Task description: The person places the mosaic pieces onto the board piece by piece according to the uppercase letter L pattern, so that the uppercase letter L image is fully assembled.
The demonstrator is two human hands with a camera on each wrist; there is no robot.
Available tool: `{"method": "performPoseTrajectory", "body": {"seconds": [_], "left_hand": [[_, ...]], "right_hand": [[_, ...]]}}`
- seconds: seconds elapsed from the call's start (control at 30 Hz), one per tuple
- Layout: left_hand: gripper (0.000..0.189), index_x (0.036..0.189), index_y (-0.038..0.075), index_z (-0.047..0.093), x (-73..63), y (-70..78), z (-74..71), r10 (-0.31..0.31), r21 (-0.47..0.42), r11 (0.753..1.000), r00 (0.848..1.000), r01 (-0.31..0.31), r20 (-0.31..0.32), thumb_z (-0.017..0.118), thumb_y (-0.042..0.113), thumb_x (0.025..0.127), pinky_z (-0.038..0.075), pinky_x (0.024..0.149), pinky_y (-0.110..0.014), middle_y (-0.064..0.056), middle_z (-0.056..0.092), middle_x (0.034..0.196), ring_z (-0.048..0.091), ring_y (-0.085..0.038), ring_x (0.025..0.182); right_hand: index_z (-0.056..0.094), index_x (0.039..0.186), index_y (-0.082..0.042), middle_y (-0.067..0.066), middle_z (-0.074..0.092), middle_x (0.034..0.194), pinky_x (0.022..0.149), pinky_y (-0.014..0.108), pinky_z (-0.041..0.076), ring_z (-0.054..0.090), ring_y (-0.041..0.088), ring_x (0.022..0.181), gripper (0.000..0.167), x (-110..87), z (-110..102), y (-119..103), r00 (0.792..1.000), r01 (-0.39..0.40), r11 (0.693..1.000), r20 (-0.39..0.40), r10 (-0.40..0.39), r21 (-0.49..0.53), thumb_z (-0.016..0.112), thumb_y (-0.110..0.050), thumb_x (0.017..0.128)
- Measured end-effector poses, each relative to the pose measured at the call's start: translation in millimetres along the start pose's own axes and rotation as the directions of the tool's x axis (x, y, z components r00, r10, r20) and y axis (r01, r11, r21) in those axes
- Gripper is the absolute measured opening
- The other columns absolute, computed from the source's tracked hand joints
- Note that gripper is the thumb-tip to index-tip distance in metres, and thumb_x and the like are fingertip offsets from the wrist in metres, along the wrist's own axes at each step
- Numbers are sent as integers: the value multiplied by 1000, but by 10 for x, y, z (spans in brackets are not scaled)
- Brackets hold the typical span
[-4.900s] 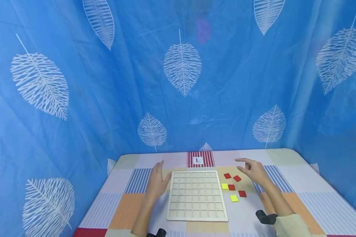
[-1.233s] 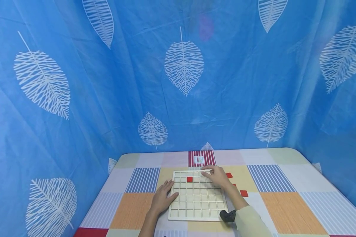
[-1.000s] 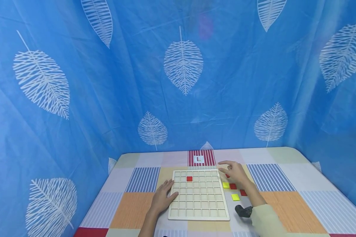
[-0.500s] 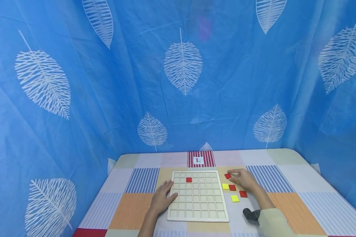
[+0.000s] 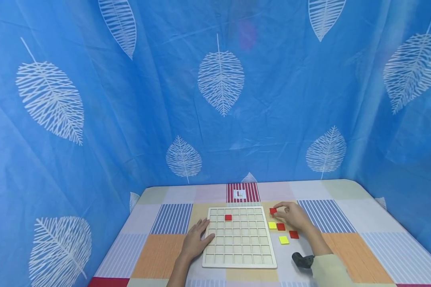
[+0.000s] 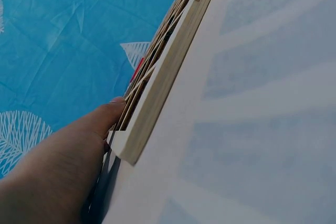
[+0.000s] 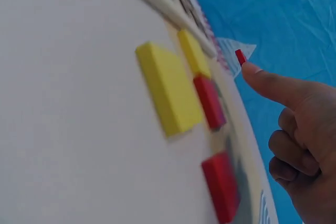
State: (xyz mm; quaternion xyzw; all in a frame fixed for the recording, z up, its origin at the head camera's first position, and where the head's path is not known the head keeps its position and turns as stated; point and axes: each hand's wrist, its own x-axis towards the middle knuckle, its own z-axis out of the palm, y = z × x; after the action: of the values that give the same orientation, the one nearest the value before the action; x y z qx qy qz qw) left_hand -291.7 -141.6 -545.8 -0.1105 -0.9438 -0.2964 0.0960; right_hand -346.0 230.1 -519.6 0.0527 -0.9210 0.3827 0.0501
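My left hand (image 5: 195,241) rests at the left edge of a pale wooden grid board (image 5: 233,266), fingers fairly straight. In the left wrist view its thumb (image 6: 107,114) lies on the board's rim. One red square tile (image 5: 228,217) sits in a cell of the board's second row from the back. Right of the board, my right hand (image 5: 294,215) pinches another red tile (image 5: 273,211) between thumb and forefinger. The right wrist view shows this held tile (image 7: 240,56) at the thumb tip, raised off the table, with the other fingers curled.
Beside the board's right edge lie two yellow tiles (image 5: 283,240) and two red tiles (image 5: 293,234), below the right hand. A small printed grid card (image 5: 240,194) is behind the board. Blue leaf-patterned curtain (image 5: 220,151) encloses the checked tablecloth (image 5: 165,255).
One red tile has gone from the table's right side to the board. The left hand has settled on the board edge. The right hand came back, took another red tile and lifted it slightly.
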Motion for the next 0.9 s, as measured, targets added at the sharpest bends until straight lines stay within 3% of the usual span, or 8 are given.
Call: {"method": "performPoseTrajectory", "body": {"seconds": [0.07, 0.13, 0.2, 0.27, 0.33, 0.57, 0.9], "left_hand": [[63, 133, 12, 51, 4, -5, 1, 2, 6, 1000, 1000, -2, -1, 58, 51, 84, 29, 102, -56, -8, 45, 139, 35, -33, 130], [63, 133, 12, 50, 10, -9, 2, 8, 9, 1000, 1000, -8, -3, 58, 51, 85, 29, 102, -56, -8, 45, 139, 35, -33, 130], [63, 133, 12, 50, 16, -11, 0, 13, 14, 1000, 1000, -13, -4, 57, 51, 85, 29, 103, -55, -7, 45, 139, 34, -33, 130], [63, 133, 11, 51, 18, -12, -2, 15, 15, 1000, 1000, -15, -6, 58, 51, 85, 28, 104, -54, -7, 45, 139, 35, -32, 130], [62, 133, 11, 51, 17, -8, -7, 17, 9, 1000, 1000, -17, -10, 58, 50, 85, 28, 104, -54, -8, 45, 139, 35, -33, 130], [62, 132, 10, 51, 14, 8, -19, 17, -5, 1000, 1000, -17, -10, 59, 48, 85, 27, 104, -54, -8, 45, 138, 34, -32, 131], [60, 132, 9, 51, 6, 10, -25, 40, -1, 999, 999, -40, -13, 59, 46, 85, 29, 103, -56, -9, 46, 138, 35, -34, 130]], "right_hand": [[68, 105, -15, 9, 59, 86, 50, 25, 42, 50, 21, 72, 31, -5, -4, -87, 1000, 16, 999, -18, -15, 35, 74, -31, 79], [67, 107, -17, 10, 59, 92, 50, 24, 43, 50, 22, 76, 33, -6, 3, -189, 999, 13, 998, -33, -11, 65, 74, -33, 78], [66, 108, -16, 7, 56, 77, 44, 21, 36, 46, 18, 64, 36, -3, 27, -294, 999, 28, 996, -48, -24, 85, 74, -33, 78], [67, 108, -15, 2, 40, 58, 37, 22, 28, 33, 15, 49, 38, 2, 69, -407, 996, 60, 994, -73, -54, 88, 75, -35, 77], [67, 106, -12, -2, 28, 50, 36, 21, 21, 24, 10, 44, 38, 2, 126, -518, 990, 109, 990, -101, -100, 88, 75, -34, 76], [69, 103, -13, -7, 26, 46, 38, 19, 17, 18, 6, 42, 35, -12, 417, -825, 974, 211, 971, -103, -200, 110, 75, -33, 76], [69, 99, -17, -8, 26, 46, 38, 20, 18, 19, 6, 43, 27, -91, 842, -1117, 974, 223, 968, -75, -216, 115, 76, -29, 76]]}}
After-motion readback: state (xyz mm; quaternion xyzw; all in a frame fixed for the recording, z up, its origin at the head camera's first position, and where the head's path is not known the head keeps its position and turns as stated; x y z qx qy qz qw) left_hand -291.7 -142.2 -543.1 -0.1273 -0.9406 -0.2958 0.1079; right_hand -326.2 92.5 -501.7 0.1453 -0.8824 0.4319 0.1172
